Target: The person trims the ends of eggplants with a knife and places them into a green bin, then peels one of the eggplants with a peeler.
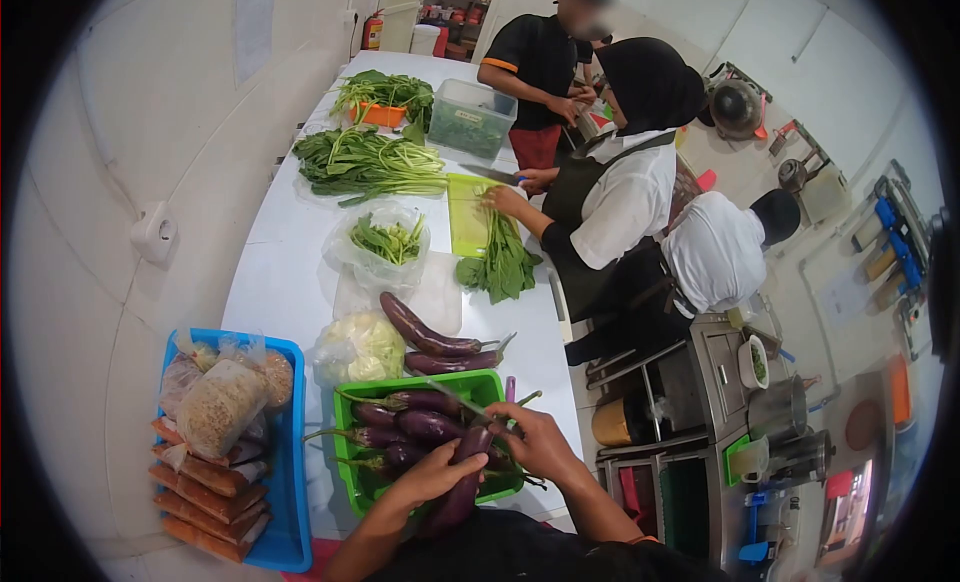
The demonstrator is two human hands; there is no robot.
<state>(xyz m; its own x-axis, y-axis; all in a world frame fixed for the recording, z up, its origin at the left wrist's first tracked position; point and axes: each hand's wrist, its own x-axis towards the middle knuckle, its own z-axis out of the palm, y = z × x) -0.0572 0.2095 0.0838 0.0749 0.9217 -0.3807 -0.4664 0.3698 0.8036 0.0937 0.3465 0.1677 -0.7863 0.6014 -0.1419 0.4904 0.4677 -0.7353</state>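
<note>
My left hand [438,478] is wrapped round a purple eggplant [455,504], held close to my body over the near edge of a green basket [352,482]. In my right hand [535,444] is a knife [458,396], its blade pointing away to the upper left, near the eggplant's top end. Several more eggplants [428,426] with long stems lie in the basket below my hands. Just beyond it, two eggplants [425,327] rest on the white table beside a bagged cabbage-like vegetable [362,346].
At left stands a blue tray [302,462] of bagged foods. Leafy greens [370,162], a bag of cut greens [390,240] and a clear plastic box [472,117] occupy the far table [270,282]. A co-worker [625,172] cuts greens on a yellow-green board [465,217]; two other people stand nearby.
</note>
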